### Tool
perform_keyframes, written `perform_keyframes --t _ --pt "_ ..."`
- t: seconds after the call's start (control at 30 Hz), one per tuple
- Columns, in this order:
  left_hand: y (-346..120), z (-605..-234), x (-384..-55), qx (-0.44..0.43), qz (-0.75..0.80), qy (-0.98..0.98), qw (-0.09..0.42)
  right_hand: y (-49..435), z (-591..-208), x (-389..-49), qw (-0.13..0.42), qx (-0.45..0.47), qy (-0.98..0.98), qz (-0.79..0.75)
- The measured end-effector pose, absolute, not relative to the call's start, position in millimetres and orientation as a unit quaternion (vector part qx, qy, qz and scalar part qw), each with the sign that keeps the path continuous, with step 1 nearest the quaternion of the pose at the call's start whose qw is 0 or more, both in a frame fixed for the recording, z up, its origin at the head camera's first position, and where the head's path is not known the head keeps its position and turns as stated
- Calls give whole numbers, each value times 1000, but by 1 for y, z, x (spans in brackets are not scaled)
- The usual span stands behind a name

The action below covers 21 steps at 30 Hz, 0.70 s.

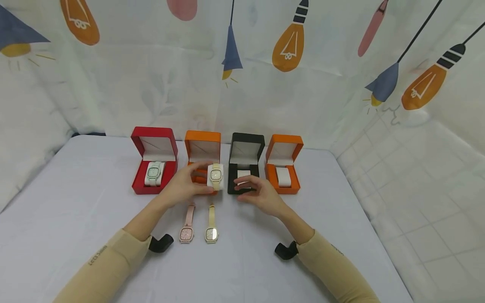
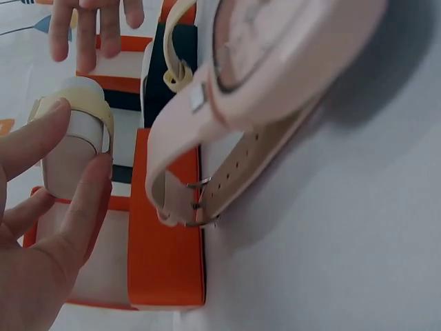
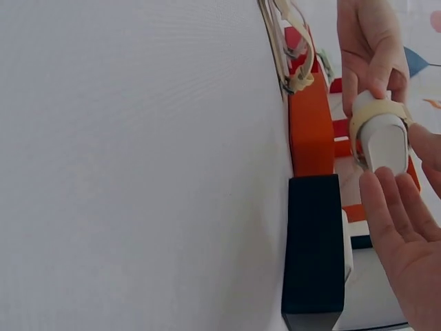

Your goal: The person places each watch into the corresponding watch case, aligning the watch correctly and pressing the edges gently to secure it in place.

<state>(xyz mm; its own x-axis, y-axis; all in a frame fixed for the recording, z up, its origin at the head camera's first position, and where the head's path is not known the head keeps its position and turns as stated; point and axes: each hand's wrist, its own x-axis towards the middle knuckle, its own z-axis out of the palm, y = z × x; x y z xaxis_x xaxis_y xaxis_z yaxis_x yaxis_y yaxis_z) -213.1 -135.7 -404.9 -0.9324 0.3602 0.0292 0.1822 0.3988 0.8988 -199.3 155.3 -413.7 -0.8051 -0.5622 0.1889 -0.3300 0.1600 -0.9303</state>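
My left hand (image 1: 183,183) pinches a white watch cushion (image 2: 69,165) between thumb and fingers, over the left orange box (image 1: 203,136). Around the cushion is strapped a pale yellow watch (image 1: 215,174), its dial facing up toward the head view. To the right, my right hand (image 1: 263,195) hovers in front of the black box (image 1: 247,139) with relaxed, spread fingers and nothing in them. In the right wrist view its fingertips (image 3: 386,176) overlap the lower end of the cushion. The left fingers hide part of the orange box's inside.
A red box (image 1: 154,132) at left contains a pale green watch (image 1: 153,172) on a cushion. Another orange box (image 1: 285,139) at right has a bare white cushion (image 1: 283,176). A pink watch (image 1: 186,233) and a yellow watch (image 1: 211,233) lie in front on the white table (image 1: 242,273).
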Motion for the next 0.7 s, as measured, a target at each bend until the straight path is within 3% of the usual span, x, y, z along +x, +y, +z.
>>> perform_keyframes --t 0.23,0.7 --pt "-148 -404 -220 155 503 847 79 159 -413 -199 72 -303 770 -556" --pt "-170 -403 -235 166 487 853 87 163 -415 -200 72 -305 771 -555"
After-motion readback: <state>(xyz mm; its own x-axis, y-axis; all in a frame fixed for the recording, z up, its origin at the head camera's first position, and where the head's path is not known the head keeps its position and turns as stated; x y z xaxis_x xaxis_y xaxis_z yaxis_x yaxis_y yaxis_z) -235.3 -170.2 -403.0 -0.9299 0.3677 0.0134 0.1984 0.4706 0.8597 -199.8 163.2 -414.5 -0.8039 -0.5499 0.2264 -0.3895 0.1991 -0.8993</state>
